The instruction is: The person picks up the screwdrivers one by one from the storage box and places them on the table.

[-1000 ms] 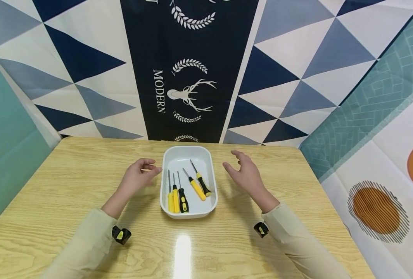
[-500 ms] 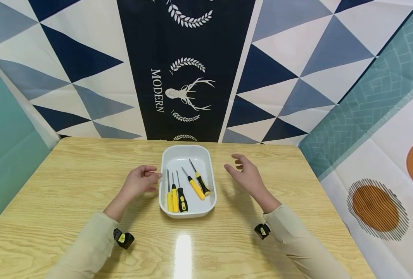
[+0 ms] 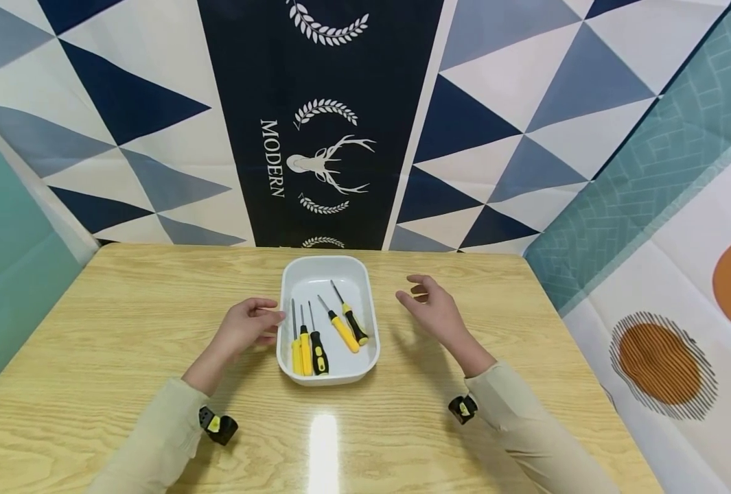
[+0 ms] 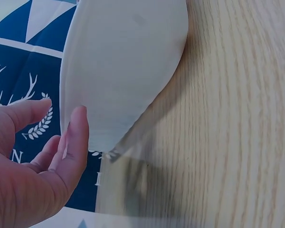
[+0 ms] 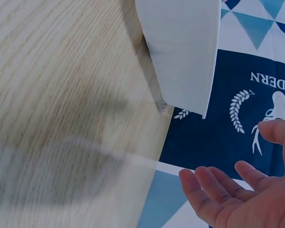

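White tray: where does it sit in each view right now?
Head: white tray just below centre, between left hand and right hand.
Left wrist: white tray at top, just left of centre.
Right wrist: white tray at top, right of centre.
Shared landmark: dark panel with white wreaths.

A pale wood-grain table [image 3: 136, 315] carries a bright streak of reflected light [image 3: 324, 446] on its near part; behind the table rises a wall covering [image 3: 467, 152] of white, navy and grey-blue triangles, parted by a dark band [image 3: 241, 68] with white wreaths, a deer head [image 3: 303, 163] and sideways MODERN lettering [image 3: 272, 159]; left of the table, a plain teal panel [image 3: 13, 274]; right of it, a teal herringbone strip [image 3: 637, 178] meets white covering [image 3: 649, 281] with brownish-orange discs [image 3: 660, 363].
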Demonstrator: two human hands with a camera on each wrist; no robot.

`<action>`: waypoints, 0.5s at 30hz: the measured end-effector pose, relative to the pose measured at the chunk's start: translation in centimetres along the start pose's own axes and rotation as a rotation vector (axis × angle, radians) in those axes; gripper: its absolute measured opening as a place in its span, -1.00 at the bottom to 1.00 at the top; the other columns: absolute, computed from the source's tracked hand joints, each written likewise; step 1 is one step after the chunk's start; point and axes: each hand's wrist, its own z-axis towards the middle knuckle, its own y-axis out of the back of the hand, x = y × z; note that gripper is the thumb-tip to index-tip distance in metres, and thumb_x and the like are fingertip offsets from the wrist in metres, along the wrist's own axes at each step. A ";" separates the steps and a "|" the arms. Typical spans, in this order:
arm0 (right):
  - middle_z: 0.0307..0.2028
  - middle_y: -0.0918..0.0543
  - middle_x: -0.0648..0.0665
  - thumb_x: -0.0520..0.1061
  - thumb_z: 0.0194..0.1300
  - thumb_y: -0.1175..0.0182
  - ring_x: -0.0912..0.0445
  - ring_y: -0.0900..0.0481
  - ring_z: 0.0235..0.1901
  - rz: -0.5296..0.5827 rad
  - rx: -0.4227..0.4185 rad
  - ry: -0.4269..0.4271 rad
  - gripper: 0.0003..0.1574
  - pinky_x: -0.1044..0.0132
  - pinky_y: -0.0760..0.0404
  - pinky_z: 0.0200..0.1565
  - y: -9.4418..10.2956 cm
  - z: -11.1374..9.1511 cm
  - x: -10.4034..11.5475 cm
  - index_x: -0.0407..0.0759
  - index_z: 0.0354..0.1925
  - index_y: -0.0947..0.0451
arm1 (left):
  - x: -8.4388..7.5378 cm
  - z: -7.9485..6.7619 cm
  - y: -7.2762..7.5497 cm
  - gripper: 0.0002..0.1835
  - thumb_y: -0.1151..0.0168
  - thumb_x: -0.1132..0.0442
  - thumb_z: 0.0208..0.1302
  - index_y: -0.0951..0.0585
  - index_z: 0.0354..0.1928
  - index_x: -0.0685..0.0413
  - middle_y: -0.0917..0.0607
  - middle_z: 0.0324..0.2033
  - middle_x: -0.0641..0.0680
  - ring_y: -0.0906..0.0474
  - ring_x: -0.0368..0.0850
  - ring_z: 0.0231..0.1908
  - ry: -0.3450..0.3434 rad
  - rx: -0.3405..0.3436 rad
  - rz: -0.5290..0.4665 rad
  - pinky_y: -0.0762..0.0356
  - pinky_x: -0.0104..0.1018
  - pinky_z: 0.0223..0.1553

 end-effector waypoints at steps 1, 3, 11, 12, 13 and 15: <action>0.11 -0.50 -0.29 0.15 0.29 -0.11 -0.14 -0.50 0.08 0.010 0.004 -0.005 -0.31 0.00 -0.51 0.10 0.0 0.0 0.0 -0.13 0.27 -0.30 | 0.0 0.0 0.0 -0.45 -0.22 0.19 0.25 -0.34 0.22 0.27 -0.57 -0.16 0.14 -0.61 -0.19 -0.34 0.001 0.001 -0.001 -0.67 -0.23 -0.20; 0.10 -0.51 -0.28 0.15 0.29 -0.11 -0.13 -0.50 0.08 0.031 0.011 -0.015 -0.32 0.01 -0.51 0.09 0.0 -0.1 -0.1 -0.12 0.27 -0.31 | 0.0 0.0 0.0 -0.45 -0.22 0.19 0.24 -0.34 0.22 0.27 -0.57 -0.18 0.13 -0.62 -0.18 -0.33 0.002 0.004 -0.003 -0.67 -0.23 -0.20; 0.07 -0.53 -0.24 0.14 0.31 -0.11 -0.10 -0.50 0.08 0.060 0.024 -0.029 -0.35 0.03 -0.53 0.06 0.0 -0.2 -0.2 -0.09 0.26 -0.32 | 0.3 0.0 -0.1 -0.47 -0.22 0.19 0.23 -0.37 0.21 0.22 -0.56 -0.22 0.09 -0.62 -0.16 -0.33 0.015 0.006 0.014 -0.67 -0.34 -0.28; 0.06 -0.54 -0.23 0.14 0.31 -0.11 -0.09 -0.50 0.07 0.063 0.025 -0.030 -0.36 0.05 -0.54 0.05 0.0 -0.2 -0.2 -0.09 0.26 -0.33 | 0.3 0.0 -0.2 -0.46 -0.22 0.19 0.23 -0.36 0.21 0.22 -0.57 -0.22 0.09 -0.62 -0.16 -0.32 0.016 0.007 0.017 -0.67 -0.35 -0.29; 0.05 -0.54 -0.23 0.14 0.31 -0.11 -0.08 -0.51 0.06 0.073 0.028 -0.035 -0.36 0.06 -0.55 0.03 -0.1 -0.3 -0.2 -0.09 0.25 -0.33 | 0.3 0.0 -0.2 -0.45 -0.22 0.19 0.23 -0.36 0.22 0.23 -0.56 -0.23 0.09 -0.62 -0.15 -0.32 0.014 0.009 0.021 -0.67 -0.35 -0.29; 0.04 -0.54 -0.23 0.14 0.31 -0.10 -0.06 -0.50 0.04 0.110 0.041 -0.047 -0.37 0.06 -0.58 -0.01 -0.1 -0.3 -0.3 -0.11 0.25 -0.33 | 0.3 0.0 -0.3 -0.45 -0.24 0.20 0.22 -0.36 0.21 0.24 -0.56 -0.23 0.10 -0.62 -0.13 -0.31 0.017 0.005 0.020 -0.67 -0.36 -0.30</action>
